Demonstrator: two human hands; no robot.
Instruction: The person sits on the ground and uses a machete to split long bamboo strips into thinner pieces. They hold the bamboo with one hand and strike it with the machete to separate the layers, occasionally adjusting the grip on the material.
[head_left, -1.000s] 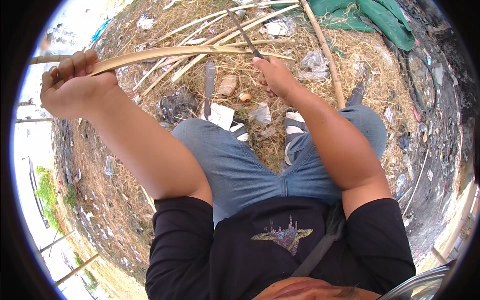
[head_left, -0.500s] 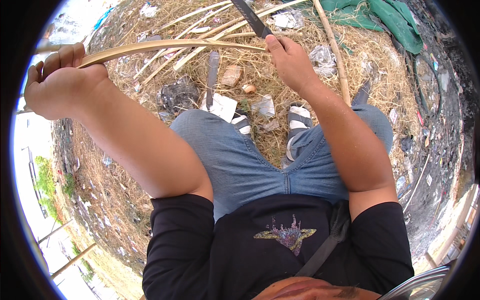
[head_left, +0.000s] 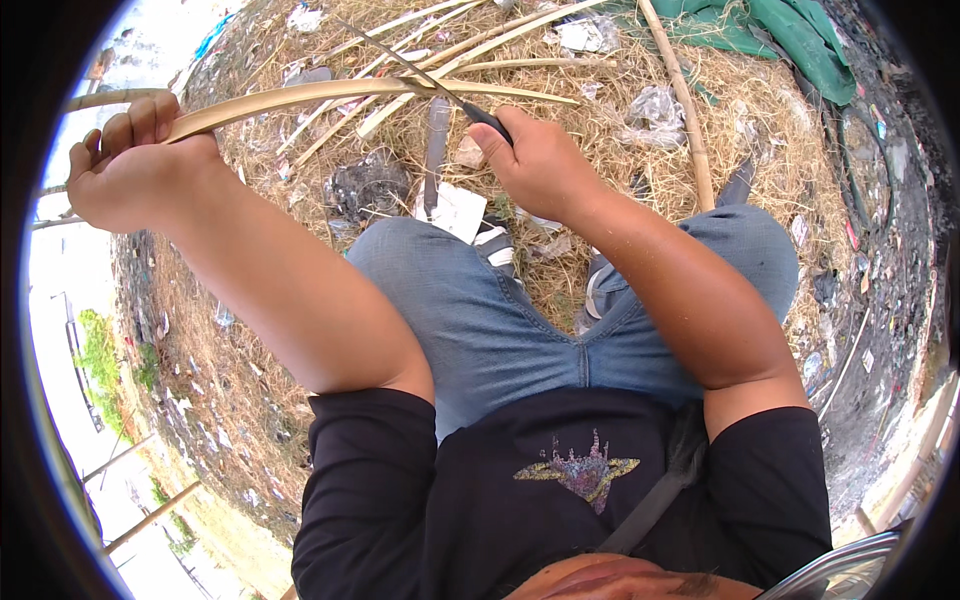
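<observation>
The right hand [head_left: 535,165] came down and the knife [head_left: 420,75] now crosses the strip [head_left: 340,95].
Left hand [head_left: 130,170] fingers grasp the strip end; right fingers clench the knife handle.

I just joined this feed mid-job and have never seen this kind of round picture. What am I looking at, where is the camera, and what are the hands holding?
There is no machine here: a person wears a wide fisheye camera on the head, looking down, so the edges curve. The arms coming up from below are the person's own. The left hand grips one end of a long, thin bamboo strip. The right hand holds a knife by its dark handle, the blade crossing the strip. The person wears blue jeans. On the straw-covered ground lie more bamboo strips, a bamboo pole, scraps of litter and a green tarp.
</observation>
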